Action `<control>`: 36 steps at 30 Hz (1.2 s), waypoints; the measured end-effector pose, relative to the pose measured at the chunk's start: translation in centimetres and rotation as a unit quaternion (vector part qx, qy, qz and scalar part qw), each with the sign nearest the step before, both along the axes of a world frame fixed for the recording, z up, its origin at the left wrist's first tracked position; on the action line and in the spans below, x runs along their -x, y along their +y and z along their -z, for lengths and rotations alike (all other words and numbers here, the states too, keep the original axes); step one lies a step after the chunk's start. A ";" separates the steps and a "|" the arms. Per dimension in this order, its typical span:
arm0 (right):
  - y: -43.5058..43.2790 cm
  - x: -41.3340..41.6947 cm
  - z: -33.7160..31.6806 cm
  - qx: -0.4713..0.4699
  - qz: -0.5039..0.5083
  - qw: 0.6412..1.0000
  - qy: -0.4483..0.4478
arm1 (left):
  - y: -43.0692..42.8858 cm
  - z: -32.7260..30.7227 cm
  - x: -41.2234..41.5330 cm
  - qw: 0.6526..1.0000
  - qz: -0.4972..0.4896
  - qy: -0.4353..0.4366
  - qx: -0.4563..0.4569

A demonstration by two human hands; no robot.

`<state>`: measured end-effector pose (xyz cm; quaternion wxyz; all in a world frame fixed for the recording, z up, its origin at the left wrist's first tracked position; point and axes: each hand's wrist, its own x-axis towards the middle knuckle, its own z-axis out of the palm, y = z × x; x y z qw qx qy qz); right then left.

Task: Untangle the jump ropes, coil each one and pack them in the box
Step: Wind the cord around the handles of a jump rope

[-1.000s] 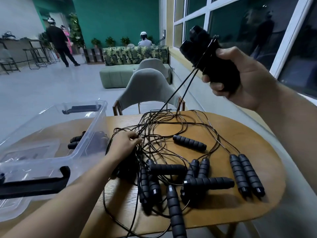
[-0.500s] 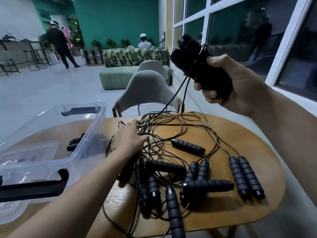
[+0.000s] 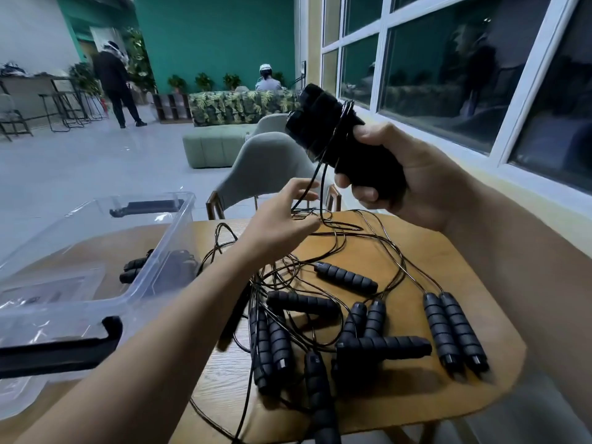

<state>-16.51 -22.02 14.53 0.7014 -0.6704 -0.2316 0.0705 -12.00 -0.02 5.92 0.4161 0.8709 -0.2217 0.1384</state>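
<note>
Two handles (image 3: 336, 129) of one rope sit together in the right hand (image 3: 413, 174), which grips them raised at upper centre of the frame, a few turns of cord (image 3: 315, 184) wound round them. Lifting them high looks meant to draw that cord out of the pile so its run can be followed. From the handles the cord drops straight down to the left hand (image 3: 282, 222), just below and left of the right one. Its fingers are spread and loosely bent beside the hanging strands without closing on them; whether a fingertip touches the cord I cannot tell. That hand seems placed to catch the cord for the next turn, or to free it where it enters the tangle (image 3: 320, 302), which spreads over the middle of the counter (image 3: 432, 251) at lower centre, more grips lying among the loops and a neat pair (image 3: 455, 331) at lower right. At left the clear box (image 3: 166, 238) stands open near the left forearm, so a finished coil has a short way to go; one packed rope (image 3: 137, 270) shows dark through its wall. I judge the task early: several ropes remain knotted.
</note>
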 end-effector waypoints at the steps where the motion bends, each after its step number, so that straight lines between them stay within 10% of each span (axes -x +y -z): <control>1: 0.2 0.1 0.2 0.002 0.001 1.000 0.000 | -0.3 -0.2 0.5 0.999 0.025 0.012 0.044; 5: 1.0 0.5 1.3 -0.010 -0.011 1.000 -0.004 | -0.9 0.0 1.8 0.981 0.072 0.036 0.179; 13: 0.6 0.6 4.9 -0.055 0.092 0.994 -0.022 | 0.7 3.3 3.1 0.982 0.085 0.102 0.131; 27: 0.0 -0.1 10.4 0.339 0.398 0.833 -0.183 | 2.6 2.9 3.7 0.988 0.038 0.053 -0.140; 36: 0.6 -1.1 12.1 0.620 0.211 0.749 -0.106 | 3.5 2.8 3.1 0.980 0.024 -0.049 -0.193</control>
